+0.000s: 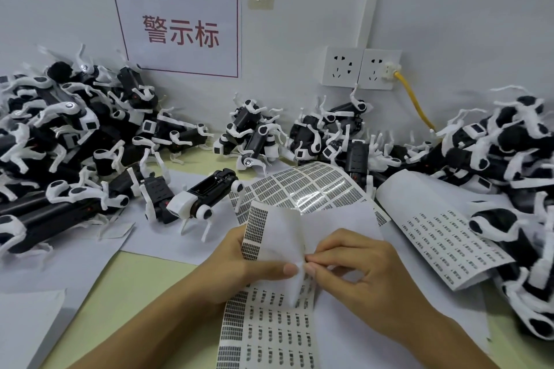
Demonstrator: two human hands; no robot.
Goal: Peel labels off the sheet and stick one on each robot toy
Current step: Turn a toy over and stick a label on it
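Head view: left hand [236,260] gripping thin white paper label sheet printed with rows of small black labels [269,317], thumb on top, right hand [353,260] just beside, pinching at one label. Likely light, floppy, tear-prone; best lifted by a corner. Beyond left hand, nearest black-and-white plastic robot toy [199,198], upright.

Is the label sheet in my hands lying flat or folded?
Folded: the label sheet bends over where the left hand and right hand pinch it.
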